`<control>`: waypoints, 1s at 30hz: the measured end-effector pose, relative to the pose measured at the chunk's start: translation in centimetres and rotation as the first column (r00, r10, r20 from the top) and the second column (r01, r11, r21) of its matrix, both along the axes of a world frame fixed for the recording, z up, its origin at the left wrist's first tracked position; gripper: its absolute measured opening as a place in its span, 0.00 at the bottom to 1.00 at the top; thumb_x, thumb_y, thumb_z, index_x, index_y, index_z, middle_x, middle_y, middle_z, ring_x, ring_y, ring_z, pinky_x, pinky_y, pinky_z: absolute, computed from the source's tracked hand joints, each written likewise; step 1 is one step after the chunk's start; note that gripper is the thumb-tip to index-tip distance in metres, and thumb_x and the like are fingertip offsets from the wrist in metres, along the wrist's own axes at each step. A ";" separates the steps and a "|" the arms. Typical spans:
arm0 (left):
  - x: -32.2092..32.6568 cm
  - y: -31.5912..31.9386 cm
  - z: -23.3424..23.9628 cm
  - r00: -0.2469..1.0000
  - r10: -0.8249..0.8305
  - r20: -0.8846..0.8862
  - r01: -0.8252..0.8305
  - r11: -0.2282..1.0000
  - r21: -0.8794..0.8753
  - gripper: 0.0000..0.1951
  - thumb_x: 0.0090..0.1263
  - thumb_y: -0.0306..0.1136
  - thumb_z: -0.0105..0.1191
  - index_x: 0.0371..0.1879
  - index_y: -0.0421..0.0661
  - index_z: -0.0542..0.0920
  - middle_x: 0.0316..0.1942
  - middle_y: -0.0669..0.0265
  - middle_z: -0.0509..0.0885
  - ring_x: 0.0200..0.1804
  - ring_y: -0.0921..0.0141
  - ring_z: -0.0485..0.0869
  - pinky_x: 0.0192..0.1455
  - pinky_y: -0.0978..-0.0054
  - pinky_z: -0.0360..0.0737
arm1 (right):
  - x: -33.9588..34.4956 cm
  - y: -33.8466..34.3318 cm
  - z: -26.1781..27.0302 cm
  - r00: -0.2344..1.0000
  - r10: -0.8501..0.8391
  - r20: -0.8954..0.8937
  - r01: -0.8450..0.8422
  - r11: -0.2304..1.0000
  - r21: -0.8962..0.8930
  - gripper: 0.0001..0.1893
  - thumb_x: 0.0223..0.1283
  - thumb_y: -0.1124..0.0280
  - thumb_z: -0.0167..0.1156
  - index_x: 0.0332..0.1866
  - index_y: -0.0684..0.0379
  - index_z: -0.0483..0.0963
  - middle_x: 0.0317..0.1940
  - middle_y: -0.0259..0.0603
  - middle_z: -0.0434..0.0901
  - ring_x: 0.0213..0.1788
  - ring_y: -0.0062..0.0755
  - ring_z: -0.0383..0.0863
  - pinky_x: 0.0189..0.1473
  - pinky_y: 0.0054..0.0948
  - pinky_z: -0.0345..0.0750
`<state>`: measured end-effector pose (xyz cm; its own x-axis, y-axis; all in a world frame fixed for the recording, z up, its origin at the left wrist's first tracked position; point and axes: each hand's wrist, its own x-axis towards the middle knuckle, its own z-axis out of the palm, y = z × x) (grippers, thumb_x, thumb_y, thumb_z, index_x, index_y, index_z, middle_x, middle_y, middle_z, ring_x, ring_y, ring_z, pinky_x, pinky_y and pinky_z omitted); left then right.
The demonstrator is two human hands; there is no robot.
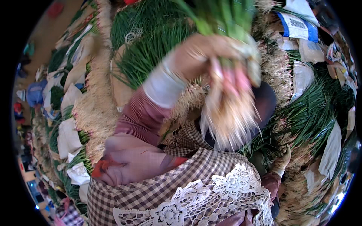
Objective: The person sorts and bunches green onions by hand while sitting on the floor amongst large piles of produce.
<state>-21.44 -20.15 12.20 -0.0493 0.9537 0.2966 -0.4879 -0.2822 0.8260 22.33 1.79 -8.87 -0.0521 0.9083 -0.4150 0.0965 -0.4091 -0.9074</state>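
Note:
My left hand (223, 53), blurred by motion, is raised in front of me and grips a bunch of spring onions (232, 82). Their green leaves point up, and pinkish bases and long pale roots hang below the hand. A white cuff and a maroon sleeve cover that arm. My right hand (281, 158), gloved and small in view, is low at the right beside a pile of rooted bunches (297, 158). Its fingers look partly curled; whether they hold anything is not visible. A checked apron (152, 189) with white lace covers my lap.
Stacked spring onions (158, 48) lie ahead, with a coil of pale ties (133, 35) on them. Long root-lined rows (96, 113) run along both sides, partly covered by sacks (69, 138) and cardboard. A person in blue (36, 91) is at the far left.

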 end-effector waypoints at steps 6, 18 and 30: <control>-12.8 -10.0 -9.5 0.910 0.374 -0.179 -0.373 0.927 0.040 0.09 0.55 0.31 0.48 0.33 0.41 0.72 0.26 0.60 0.77 0.27 0.66 0.79 0.32 0.68 0.80 | 0.5 0.3 -0.8 0.998 0.034 0.048 -0.037 0.998 0.046 0.16 0.52 0.65 0.42 0.44 0.62 0.67 0.38 0.43 0.71 0.38 0.32 0.73 0.38 0.27 0.73; -4.4 -17.0 -27.6 0.420 0.907 -0.023 -0.397 0.162 -0.903 0.33 0.56 0.49 0.48 0.55 0.39 0.57 0.40 0.52 0.73 0.51 0.64 0.68 0.53 0.67 0.63 | -1.0 1.0 0.6 0.981 -0.079 0.179 0.085 0.996 -0.028 0.15 0.51 0.63 0.44 0.42 0.57 0.70 0.32 0.34 0.69 0.35 0.25 0.70 0.33 0.23 0.68; -5.8 -17.9 -36.0 0.361 -0.278 -0.890 -0.870 -0.445 -0.214 0.31 0.61 0.52 0.33 0.52 0.34 0.57 0.51 0.47 0.64 0.48 0.58 0.70 0.55 0.64 0.59 | -0.5 0.3 -1.1 0.975 0.102 0.195 -0.138 0.974 0.178 0.15 0.52 0.63 0.46 0.42 0.59 0.68 0.34 0.38 0.70 0.37 0.29 0.71 0.36 0.31 0.72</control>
<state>-27.20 -38.07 -23.79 -0.9472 -0.1579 -0.2792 -0.2086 0.9645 0.1622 21.81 2.13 -9.95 -0.1046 0.9629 -0.2486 0.3066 -0.2066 -0.9291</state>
